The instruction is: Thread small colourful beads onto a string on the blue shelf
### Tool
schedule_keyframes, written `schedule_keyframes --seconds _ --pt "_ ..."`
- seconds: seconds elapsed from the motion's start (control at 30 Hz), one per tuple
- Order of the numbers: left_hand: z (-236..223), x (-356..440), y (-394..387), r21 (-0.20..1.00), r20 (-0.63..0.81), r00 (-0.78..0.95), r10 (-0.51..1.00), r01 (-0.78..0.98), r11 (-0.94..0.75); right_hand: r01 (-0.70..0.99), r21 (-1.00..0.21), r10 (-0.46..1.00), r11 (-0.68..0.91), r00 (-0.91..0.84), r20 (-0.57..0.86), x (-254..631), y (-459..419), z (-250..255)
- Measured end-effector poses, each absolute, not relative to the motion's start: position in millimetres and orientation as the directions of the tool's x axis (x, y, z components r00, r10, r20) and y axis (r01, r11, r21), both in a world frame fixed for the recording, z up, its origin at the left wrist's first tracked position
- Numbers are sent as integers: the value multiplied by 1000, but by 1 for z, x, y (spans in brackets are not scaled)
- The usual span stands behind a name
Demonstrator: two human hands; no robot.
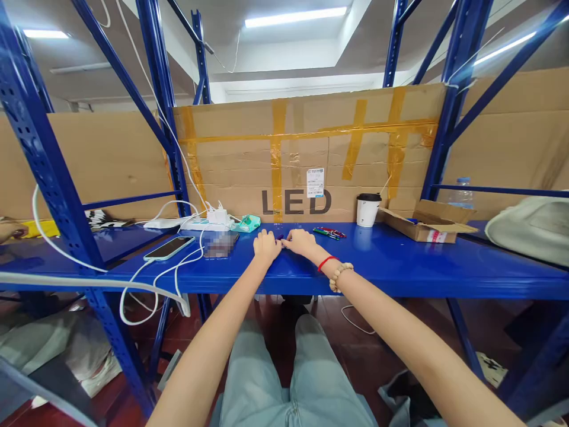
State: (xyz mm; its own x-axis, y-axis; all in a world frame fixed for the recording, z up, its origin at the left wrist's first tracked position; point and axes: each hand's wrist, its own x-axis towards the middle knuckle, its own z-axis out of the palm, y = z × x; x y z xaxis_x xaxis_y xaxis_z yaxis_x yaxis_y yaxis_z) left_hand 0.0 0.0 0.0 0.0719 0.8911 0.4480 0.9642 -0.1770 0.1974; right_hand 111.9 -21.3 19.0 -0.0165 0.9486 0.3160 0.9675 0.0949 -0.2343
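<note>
Both hands rest on the blue desk (400,261), side by side at its middle. The left hand (265,246) lies knuckles up with its fingers curled under; the right hand (301,241) sits just beside it at 3 o'clock, fingers bent down toward the gap between the two. Something small and dark, a pen (280,238) perhaps, shows between the hands, and both touch it, but I cannot tell whether either has a real grip on it. The right wrist wears a red string (328,261) and a bead bracelet (340,275).

More pens (329,232) lie near the right hand at 2 o'clock, and a paper cup (367,209) stands beyond them. A cardboard box (427,223) sits farther off at 3 o'clock. At 9 o'clock from the left hand lies a phone (169,248), with a white power strip (202,223) behind it at 11 o'clock. A cardboard sheet (311,154) marked LED stands along the back.
</note>
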Motion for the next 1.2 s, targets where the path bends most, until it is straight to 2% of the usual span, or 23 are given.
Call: schedule_keyframes --seconds 0.07,0.2,0.27,0.33,0.43,0.5,0.73,1.03,1.2 --pt "-8 -4 -2 223 417 123 901 947 -232 975 -213 957 59 6 291 104 -24 11" --pt "-12 -8 0 231 351 244 904 913 -336 973 -221 934 68 16 356 104 -21 -2" --pt "-11 -8 5 225 309 305 901 897 -381 938 -329 942 106 11 336 114 -15 -5" --pt "-11 -9 10 222 280 345 896 884 -410 855 -472 943 214 -56 327 127 -9 -7" --pt "-11 -10 14 217 276 365 889 877 -428 566 -767 951 303 -126 283 141 -5 -9" --pt "-12 -10 15 238 294 354 888 873 -427 447 -846 956 291 -114 269 144 -7 -10" --pt "-10 -11 17 378 336 356 872 797 -471 393 -880 963 268 -86 256 143 -6 -11" --pt "-8 -10 19 372 367 395 842 768 -522 274 -916 955 294 -128 268 152 -3 -11" --pt "-11 -9 23 380 395 393 831 753 -537 291 -901 943 322 -187 277 156 -6 -3"
